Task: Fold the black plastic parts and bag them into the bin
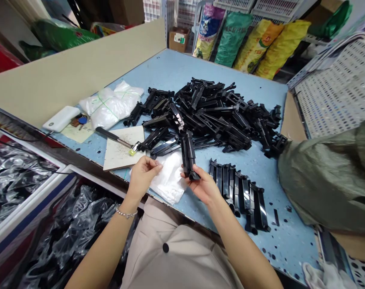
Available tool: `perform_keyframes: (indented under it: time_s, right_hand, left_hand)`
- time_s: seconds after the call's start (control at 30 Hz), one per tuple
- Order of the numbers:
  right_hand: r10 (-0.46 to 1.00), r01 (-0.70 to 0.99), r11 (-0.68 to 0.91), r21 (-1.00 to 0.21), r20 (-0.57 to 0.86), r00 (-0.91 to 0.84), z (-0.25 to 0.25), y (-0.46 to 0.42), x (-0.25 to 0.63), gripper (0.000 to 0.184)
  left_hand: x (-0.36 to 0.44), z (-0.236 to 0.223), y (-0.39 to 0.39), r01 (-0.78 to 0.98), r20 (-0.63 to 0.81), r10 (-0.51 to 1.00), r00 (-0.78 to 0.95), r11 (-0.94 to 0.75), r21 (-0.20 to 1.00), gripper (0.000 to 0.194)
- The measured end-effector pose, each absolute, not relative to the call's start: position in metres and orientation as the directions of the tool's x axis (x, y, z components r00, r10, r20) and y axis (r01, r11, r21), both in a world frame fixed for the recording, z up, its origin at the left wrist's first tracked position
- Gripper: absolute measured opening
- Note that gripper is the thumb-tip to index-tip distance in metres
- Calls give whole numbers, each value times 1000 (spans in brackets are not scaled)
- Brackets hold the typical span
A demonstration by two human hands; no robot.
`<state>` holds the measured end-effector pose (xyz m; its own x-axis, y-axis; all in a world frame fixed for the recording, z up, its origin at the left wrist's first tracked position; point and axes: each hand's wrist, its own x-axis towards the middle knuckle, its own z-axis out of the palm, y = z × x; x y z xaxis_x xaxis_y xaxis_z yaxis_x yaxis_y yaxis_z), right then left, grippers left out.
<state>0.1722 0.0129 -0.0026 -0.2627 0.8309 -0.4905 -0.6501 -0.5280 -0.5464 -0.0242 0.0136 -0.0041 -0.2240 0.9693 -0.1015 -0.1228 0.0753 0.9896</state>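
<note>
Right hand (202, 185) grips a black plastic part (188, 155) by its lower end, upright, just beyond the fingers. Likely light, rigid, smooth; a mid-body hold suits. Left hand (142, 174) pinches a limp clear bag (169, 178) between both hands, probably slippery

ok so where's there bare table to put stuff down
Bare blue table lies behind the black pile, toward the far edge, and in front of the neat row near the front edge. Crowded: the middle, and the left by the bags and tile.
</note>
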Motion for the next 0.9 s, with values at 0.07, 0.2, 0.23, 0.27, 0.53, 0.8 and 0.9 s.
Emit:
perform_keyframes:
  time_s: [0.07,0.2,0.23,0.27,0.53,0.8,0.9]
  right_hand:
    - [825,-637,-556,-534,-449,-344,3,9,173,24]
    - [789,-586,-615,-528,-429,-440,7,7,163,22]
    - [785,-590,-619,-519,-447,-430,6,8,161,22]
    - [780,-598,-622,-505,-468,-415,4,9,161,23]
    - [804,-618,-572,-540,-520,-290,-10,15,166,22]
    - [586,-434,-805,-404,-430,-687,10,-25,183,44]
    - [409,-334,-912,-237,-497,-765,1,-33,185,42]
  left_hand:
    - [-19,-3,11,-37,-43,981,-189,37,999,25]
    - [-5,-3,9,24,-32,993,-114,35,999,24]
    - [-5,-3,9,-3,-53,993,-104,53,999,25]
    - [-6,-3,10,-39,-75,992,-99,71,997,26]
    - [-47,-1,2,505,185,983,-4,-157,849,22]
    - [-49,1,8,533,129,989,73,-148,833,51]
    - [-51,4,3,520,150,985,91,-175,836,55]
